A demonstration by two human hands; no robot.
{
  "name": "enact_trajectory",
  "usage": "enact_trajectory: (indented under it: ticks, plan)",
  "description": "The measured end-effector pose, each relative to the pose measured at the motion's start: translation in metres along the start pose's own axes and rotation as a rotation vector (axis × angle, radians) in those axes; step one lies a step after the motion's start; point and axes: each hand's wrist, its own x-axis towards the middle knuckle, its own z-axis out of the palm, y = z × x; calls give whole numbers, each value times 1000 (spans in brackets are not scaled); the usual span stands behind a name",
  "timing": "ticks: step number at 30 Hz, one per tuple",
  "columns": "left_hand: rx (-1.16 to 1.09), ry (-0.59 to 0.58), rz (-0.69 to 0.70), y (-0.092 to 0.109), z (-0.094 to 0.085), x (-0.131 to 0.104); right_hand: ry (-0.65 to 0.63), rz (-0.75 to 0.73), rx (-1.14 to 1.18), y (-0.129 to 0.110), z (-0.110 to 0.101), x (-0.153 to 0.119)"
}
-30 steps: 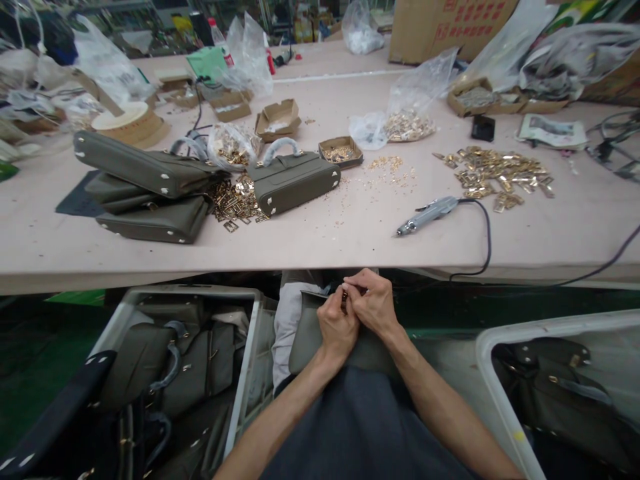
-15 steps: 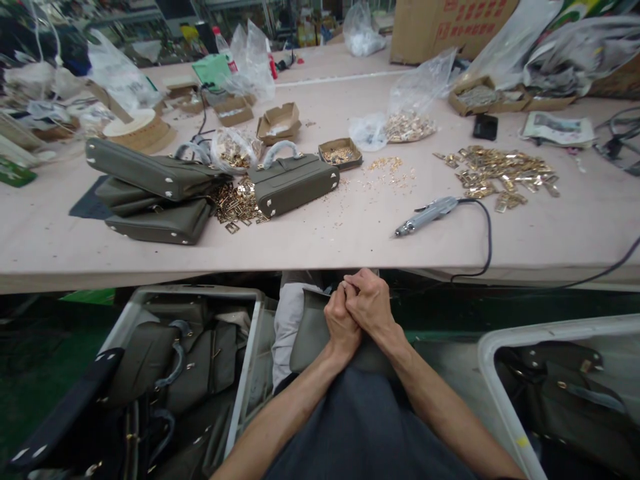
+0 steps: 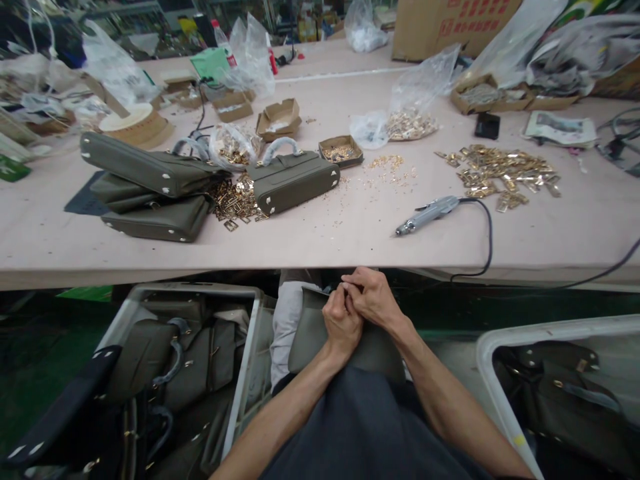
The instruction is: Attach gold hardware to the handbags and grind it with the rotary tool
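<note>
Both hands pressed together below the near edge of the desk (image 3: 320,247), over the lap. Left hand (image 3: 341,323) curled narrow, fingers pinched at the top edge of an olive handbag (image 3: 310,330) lying on the lap. Right hand (image 3: 373,297) folded against the left, fingertips nipped on the same spot; whatever small part sat between them too hidden to tell.

From the head view, farther up on the desk: a grey electric screwdriver (image 3: 427,215) with a black cord, well apart from the hands. Left of it, a single olive bag (image 3: 294,180) on its side, then a stack of olive bags (image 3: 150,193), with a heap of gold buckles (image 3: 234,200) between. Loose gold plates (image 3: 500,173) scattered to the right. Below the desk, a grey crate (image 3: 245,373) of bags at the left, a white bin (image 3: 500,373) at the right.
</note>
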Motion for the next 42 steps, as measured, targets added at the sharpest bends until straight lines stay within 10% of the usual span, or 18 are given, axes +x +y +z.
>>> enact_trajectory:
  ticks: [7, 12, 18, 26, 35, 42]
  plan:
    - [50, -25, 94, -1, 0, 1, 123, -31, -75, -10, 12, -2]
    - [-258, -136, -92, -4, -12, 11, 151, 7, 80, -1, 0, -3]
    - [-843, -446, -499, -10, -32, 27, -10, -3, 337, 8, -16, -3]
    - [-823, -319, -614, -2, -66, 18, -258, 107, 604, -1, -11, -3]
    - [-976, -477, -664, -20, -77, 21, -795, -54, 575, 10, -23, 40]
    - [-921, -368, -689, -17, -74, 14, -720, 11, 625, 11, -15, 34]
